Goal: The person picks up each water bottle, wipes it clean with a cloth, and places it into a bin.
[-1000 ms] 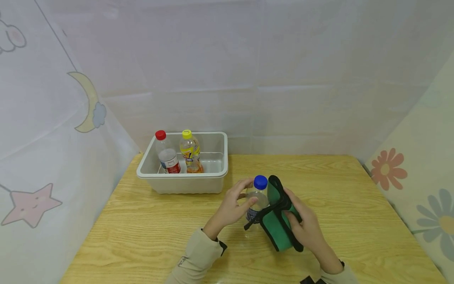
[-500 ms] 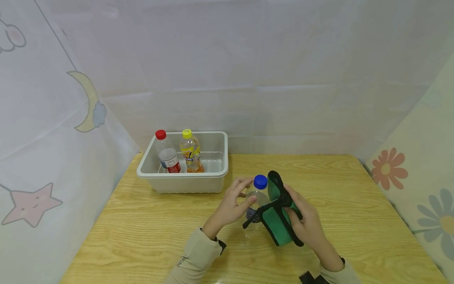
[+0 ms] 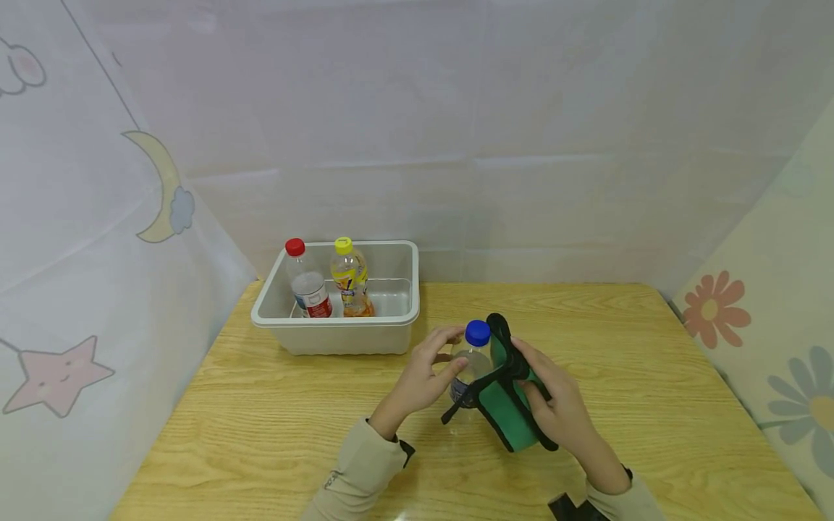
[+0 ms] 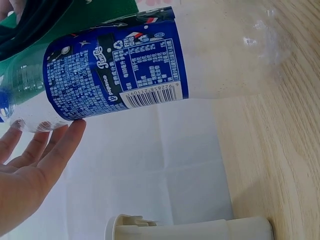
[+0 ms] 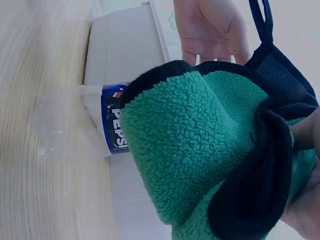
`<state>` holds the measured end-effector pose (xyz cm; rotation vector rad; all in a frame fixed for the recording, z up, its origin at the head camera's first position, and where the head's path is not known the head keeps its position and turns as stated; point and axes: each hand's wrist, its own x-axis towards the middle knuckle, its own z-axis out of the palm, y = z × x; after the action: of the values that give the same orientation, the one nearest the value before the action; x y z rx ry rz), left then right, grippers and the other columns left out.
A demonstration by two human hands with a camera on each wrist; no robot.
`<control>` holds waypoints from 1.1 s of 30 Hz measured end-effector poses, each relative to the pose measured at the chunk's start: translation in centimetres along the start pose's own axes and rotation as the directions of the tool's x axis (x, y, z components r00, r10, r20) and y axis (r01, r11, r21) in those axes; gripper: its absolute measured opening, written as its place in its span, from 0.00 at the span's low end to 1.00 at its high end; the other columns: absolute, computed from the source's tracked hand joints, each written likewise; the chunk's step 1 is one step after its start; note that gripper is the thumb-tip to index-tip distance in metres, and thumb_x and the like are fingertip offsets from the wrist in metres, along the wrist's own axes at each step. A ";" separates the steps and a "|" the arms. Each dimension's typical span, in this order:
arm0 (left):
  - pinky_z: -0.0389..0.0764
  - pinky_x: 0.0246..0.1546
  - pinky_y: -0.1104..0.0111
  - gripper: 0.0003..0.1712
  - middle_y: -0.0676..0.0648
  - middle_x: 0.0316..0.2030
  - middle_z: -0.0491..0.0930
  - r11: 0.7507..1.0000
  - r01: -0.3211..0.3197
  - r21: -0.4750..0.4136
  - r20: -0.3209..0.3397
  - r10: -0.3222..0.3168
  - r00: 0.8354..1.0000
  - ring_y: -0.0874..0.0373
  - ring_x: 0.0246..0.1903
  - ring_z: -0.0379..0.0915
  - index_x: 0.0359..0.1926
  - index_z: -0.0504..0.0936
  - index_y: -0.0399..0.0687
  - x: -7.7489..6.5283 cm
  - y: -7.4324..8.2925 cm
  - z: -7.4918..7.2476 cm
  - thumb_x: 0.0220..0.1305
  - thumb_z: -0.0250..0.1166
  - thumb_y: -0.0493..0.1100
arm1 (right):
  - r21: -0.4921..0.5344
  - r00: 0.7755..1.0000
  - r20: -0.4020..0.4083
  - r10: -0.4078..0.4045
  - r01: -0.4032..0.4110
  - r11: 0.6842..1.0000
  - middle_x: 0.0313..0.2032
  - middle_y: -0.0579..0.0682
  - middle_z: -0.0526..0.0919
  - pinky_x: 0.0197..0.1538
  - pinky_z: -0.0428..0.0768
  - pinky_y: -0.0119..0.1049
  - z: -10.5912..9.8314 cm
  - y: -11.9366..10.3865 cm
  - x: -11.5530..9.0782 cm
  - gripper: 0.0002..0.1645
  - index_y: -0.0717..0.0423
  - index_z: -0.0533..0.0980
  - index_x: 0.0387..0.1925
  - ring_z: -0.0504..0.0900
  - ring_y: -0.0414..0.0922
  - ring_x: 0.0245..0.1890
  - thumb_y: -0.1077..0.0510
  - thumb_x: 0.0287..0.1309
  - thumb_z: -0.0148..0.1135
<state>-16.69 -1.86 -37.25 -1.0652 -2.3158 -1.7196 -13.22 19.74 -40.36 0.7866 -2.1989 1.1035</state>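
A clear plastic Pepsi bottle (image 3: 479,359) with a blue cap stands upright on the wooden table. My left hand (image 3: 417,376) holds it from the left, thumb in front and fingers round the far side. In the left wrist view, the fingertips touch the bottle above its blue label (image 4: 115,70). My right hand (image 3: 562,405) grips a folded green plush cloth (image 3: 507,420) with black edging and a black loop. The cloth lies against the bottle's right side and hides part of it; in the right wrist view its fluffy face (image 5: 185,140) covers the bottle's upper part.
A white plastic bin (image 3: 345,339) stands at the back left of the table (image 3: 274,434). Inside it are a red-capped bottle (image 3: 308,286) and a yellow-capped bottle (image 3: 350,278). A pale printed curtain (image 3: 521,217) surrounds the table.
The cloth has risen a little and shifted slightly left against the bottle, with the right hand. The left hand and bottle have barely moved.
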 end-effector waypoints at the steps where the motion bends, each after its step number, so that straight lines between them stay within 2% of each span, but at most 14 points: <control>1: 0.77 0.45 0.58 0.21 0.32 0.51 0.69 1.000 -0.001 -0.005 0.000 0.001 1.000 0.40 0.49 0.67 0.56 0.67 0.26 0.0 0.0 0.0 0.61 0.56 0.28 | 0.002 1.000 0.006 0.003 -0.003 1.000 0.57 0.52 0.71 0.54 0.66 0.20 0.0 0.0 0.0 0.42 0.64 0.64 0.61 0.67 0.33 0.56 0.85 0.39 0.56; 9: 0.76 0.47 0.58 0.21 0.30 0.52 0.68 0.999 -0.024 -0.044 0.018 0.025 1.000 0.36 0.51 0.66 0.56 0.66 0.24 0.0 -0.4 -0.1 0.62 0.54 0.28 | -0.026 1.000 -0.008 -0.016 0.016 1.000 0.53 0.63 0.74 0.50 0.68 0.18 0.3 0.1 0.2 0.42 0.65 0.66 0.59 0.69 0.36 0.55 0.84 0.37 0.57; 16: 0.75 0.48 0.57 0.21 0.29 0.54 0.67 0.997 -0.009 -0.078 0.037 0.012 0.999 0.35 0.53 0.65 0.56 0.65 0.24 0.0 -0.8 -0.2 0.63 0.53 0.28 | -0.015 1.000 0.002 -0.004 0.004 1.000 0.53 0.62 0.74 0.49 0.68 0.18 0.7 0.6 0.0 0.43 0.64 0.65 0.60 0.71 0.37 0.53 0.85 0.37 0.57; 26: 0.75 0.48 0.61 0.22 0.29 0.56 0.66 0.995 -0.009 -0.095 0.032 0.012 0.999 0.38 0.54 0.65 0.58 0.64 0.24 -0.2 -1.0 0.0 0.63 0.52 0.28 | 0.067 0.998 0.035 0.057 -0.059 0.996 0.54 0.65 0.72 0.55 0.65 0.19 1.5 1.5 -0.7 0.46 0.63 0.63 0.62 0.68 0.37 0.56 0.87 0.37 0.54; 31: 0.74 0.49 0.65 0.21 0.29 0.55 0.66 0.995 -0.020 -0.093 0.029 0.023 0.999 0.38 0.55 0.64 0.58 0.64 0.24 -0.2 -1.1 0.1 0.64 0.51 0.27 | 0.065 0.994 0.071 0.078 -0.082 0.994 0.56 0.66 0.70 0.57 0.62 0.19 2.0 2.0 -1.2 0.44 0.63 0.62 0.63 0.64 0.36 0.58 0.85 0.40 0.55; 33: 0.74 0.50 0.65 0.21 0.29 0.55 0.65 0.995 -0.020 -0.099 0.028 0.023 0.999 0.38 0.55 0.64 0.58 0.63 0.23 -0.3 -1.1 0.1 0.64 0.50 0.27 | 0.050 0.994 0.078 0.076 -0.080 0.996 0.55 0.67 0.70 0.57 0.62 0.19 2.2 2.1 -1.3 0.44 0.65 0.62 0.62 0.66 0.36 0.56 0.85 0.39 0.56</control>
<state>-17.05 -2.02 -38.27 -1.1345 -2.2480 -1.8404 -14.33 19.26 -43.46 0.7828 -2.2894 1.1920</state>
